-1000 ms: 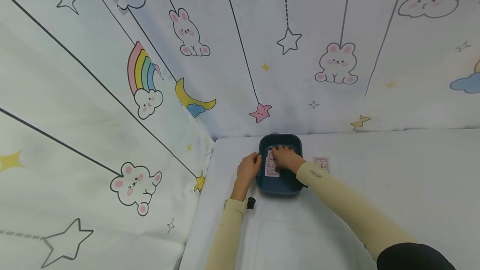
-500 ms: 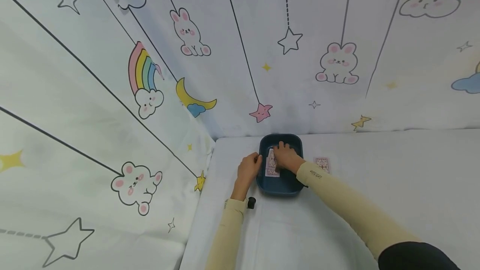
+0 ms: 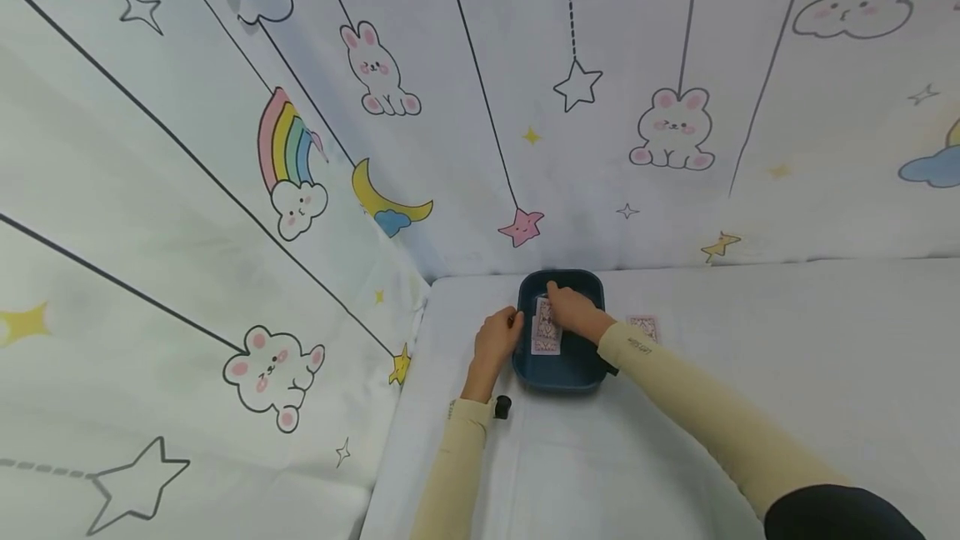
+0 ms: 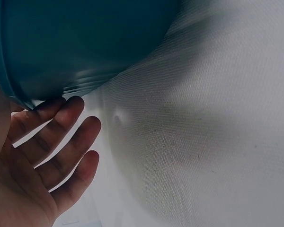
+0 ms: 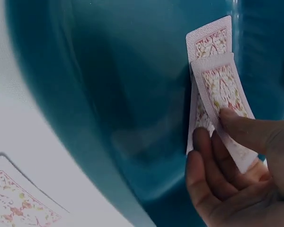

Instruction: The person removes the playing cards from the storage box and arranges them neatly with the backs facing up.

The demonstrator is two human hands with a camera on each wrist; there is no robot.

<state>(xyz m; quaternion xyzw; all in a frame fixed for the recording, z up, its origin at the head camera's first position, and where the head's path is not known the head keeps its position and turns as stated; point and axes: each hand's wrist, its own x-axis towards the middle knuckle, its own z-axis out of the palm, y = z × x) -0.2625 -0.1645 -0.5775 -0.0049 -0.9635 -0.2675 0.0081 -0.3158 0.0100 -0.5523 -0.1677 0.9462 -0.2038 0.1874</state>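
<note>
So the right hand (image 3: pixel 573 313) is down inside the dark teal rounded-rectangle plastic tray (image 3: pixel 558 373), and it's pinching a small fan of patterned-back playing cards (image 3: pixel 545 333). In the right wrist view you can see the thumb pressed on top of the cards (image 5: pixel 217 80) with the other fingers (image 5: pixel 203 165) curled underneath, so the cards stick out past the fingertips, toward the tray's left wall. At least two cards show, overlapping, backs up. I can't tell if their lower edges touch the tray floor.

The left hand (image 3: pixel 497 342) is at the tray's left outer wall. From the left wrist view its fingers (image 4: pixel 61 142) are straight and spread, with the top finger touching just under the tray's rim (image 4: pixel 9 90) — not gripping anything, just resting against it.

One more playing card, same red pattern, lies flat on the white cloth-covered table (image 3: pixel 750 340) just right of the tray (image 3: pixel 643 326). A small black cylinder (image 3: pixel 502 406) sits beside the left sleeve.
</note>
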